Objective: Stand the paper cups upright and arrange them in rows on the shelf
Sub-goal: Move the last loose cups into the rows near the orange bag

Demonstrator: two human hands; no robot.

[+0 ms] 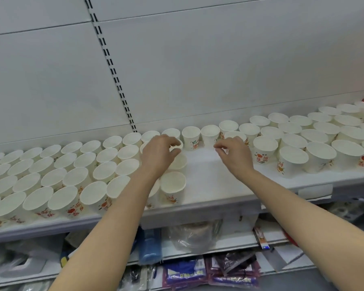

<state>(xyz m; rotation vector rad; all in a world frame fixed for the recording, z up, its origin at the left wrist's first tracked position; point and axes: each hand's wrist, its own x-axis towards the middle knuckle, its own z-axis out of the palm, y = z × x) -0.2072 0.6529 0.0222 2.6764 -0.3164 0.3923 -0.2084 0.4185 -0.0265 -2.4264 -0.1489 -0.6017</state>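
Paper cup (176, 145) is sitting pinched in the left hand (158, 156) while the right hand (232, 153) is hovering loosely curled, holding nothing; a nudge risks toppling neighbouring cups (172, 185).

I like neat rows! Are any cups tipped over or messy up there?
None looks tipped or crushed; every paper cup in view stands upright. The one odd spot is a bare patch of shelf in the middle, where only the back row runs through. The left hand pinches a cup there; the right hand hovers beside it.
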